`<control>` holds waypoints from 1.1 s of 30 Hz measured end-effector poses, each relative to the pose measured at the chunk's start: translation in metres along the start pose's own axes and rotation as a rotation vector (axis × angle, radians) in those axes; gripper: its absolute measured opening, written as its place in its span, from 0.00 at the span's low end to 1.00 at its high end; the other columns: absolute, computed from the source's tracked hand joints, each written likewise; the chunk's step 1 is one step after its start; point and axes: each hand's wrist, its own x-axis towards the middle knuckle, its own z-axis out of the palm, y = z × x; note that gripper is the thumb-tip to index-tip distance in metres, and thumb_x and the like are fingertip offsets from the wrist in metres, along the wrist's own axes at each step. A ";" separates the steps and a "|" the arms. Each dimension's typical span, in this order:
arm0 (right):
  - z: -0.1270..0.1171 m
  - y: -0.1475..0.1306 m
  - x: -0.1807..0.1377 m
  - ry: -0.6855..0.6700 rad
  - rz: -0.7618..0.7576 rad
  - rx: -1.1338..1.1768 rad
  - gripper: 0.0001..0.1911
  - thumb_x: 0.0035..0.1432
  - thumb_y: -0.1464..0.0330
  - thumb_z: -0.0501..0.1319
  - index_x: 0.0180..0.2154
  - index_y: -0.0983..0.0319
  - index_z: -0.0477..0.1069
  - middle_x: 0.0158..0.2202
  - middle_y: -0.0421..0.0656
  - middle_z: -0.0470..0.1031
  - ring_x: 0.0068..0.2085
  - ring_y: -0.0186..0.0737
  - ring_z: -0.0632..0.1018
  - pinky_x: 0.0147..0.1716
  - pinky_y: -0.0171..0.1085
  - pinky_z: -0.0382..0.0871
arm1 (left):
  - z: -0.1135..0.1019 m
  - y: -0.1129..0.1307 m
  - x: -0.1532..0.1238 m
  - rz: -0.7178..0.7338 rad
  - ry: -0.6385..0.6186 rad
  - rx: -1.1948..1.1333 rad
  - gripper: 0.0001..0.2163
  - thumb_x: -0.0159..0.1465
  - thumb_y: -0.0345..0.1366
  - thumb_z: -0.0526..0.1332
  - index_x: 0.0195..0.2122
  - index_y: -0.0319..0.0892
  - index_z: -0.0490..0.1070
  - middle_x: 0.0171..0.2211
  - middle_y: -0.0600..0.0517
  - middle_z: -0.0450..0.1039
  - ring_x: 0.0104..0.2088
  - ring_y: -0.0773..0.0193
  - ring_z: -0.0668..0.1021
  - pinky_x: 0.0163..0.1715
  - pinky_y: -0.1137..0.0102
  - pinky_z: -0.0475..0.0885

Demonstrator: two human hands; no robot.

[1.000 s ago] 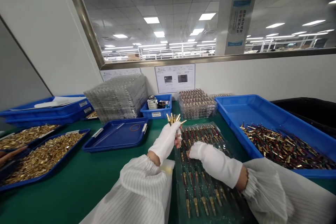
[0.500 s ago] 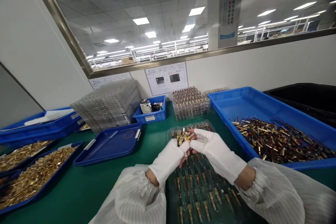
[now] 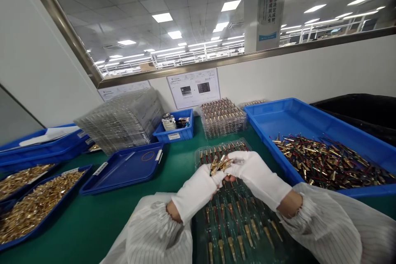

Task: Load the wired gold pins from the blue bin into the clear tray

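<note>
1. Landmark: the clear plastic slotted tray (image 3: pixel 199 157) on the green mat (image 3: pixel 93 222) straight ahead of the person. Its near rows hold gold-tipped pins with red and dark shafts, lying lengthwise.
2. Left hand (image 3: pixel 198 189), white-gloved, is over the tray's middle, fist closed round a bundle of thin gold-tipped metal pins (image 3: pixel 220 163). The gold ends fan out up and to the right.
3. Right hand (image 3: pixel 253 173), also gloved, is over the tray's right half. Its fingertips (image 3: pixel 235 163) are drawn together against the fanned gold ends. Whether they have a single pin pinched cannot be told.
4. The bundle sits above the tray's far third, clear of the slots, between the two sets of fingers and touching both.
5. Handling judgement: keep the left grip firm low on the shafts so the fan stays put. Pinch near a gold end and draw along the pin's own axis, or neighbours will likely come away and drop among the filled rows.
6. Right of the tray: a deep blue plastic bin (image 3: pixel 278 119) with a loose heap of like pins (image 3: pixel 324 165).
7. Beyond the tray: a stack of filled clear trays (image 3: pixel 222 117).
8. Left of the tray: a flat blue tray (image 3: pixel 123 167).
</note>
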 end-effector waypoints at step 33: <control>-0.008 -0.007 0.002 -0.137 -0.162 -1.459 0.08 0.51 0.73 0.52 0.30 0.61 0.69 0.33 0.44 0.69 0.37 0.39 0.69 0.38 0.37 0.61 | -0.018 0.008 0.010 -0.057 0.145 -0.276 0.12 0.48 0.43 0.57 0.24 0.40 0.56 0.10 0.64 0.51 0.06 0.78 0.54 0.04 0.79 0.54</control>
